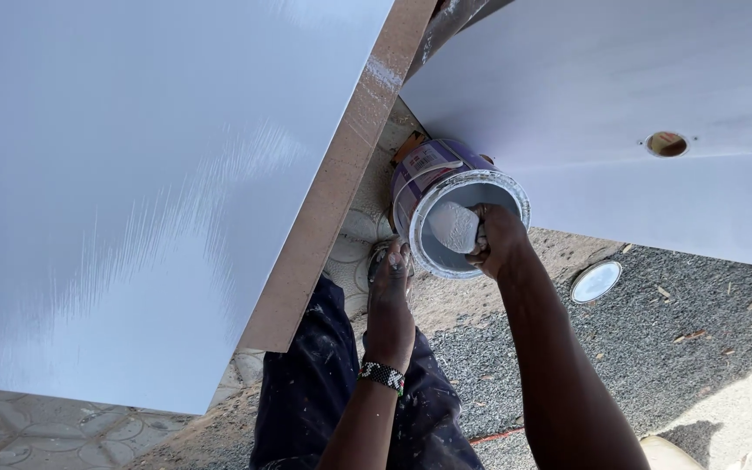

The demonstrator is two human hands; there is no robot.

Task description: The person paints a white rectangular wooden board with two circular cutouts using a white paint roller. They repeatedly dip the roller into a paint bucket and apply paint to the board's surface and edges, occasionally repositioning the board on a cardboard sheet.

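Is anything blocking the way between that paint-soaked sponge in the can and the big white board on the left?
Nothing visible blocks it. The right hand holds the paint-covered sponge at the open mouth of the paint can, which the left hand steadies. The white board lies just left, its raw edge facing the can with open space between.

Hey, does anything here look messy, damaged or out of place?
The paint can has white paint smeared over its rim, and its lid lies loose on the gravel. The right hand holds a paint-coated pad in the can. The right board has an open round hole.
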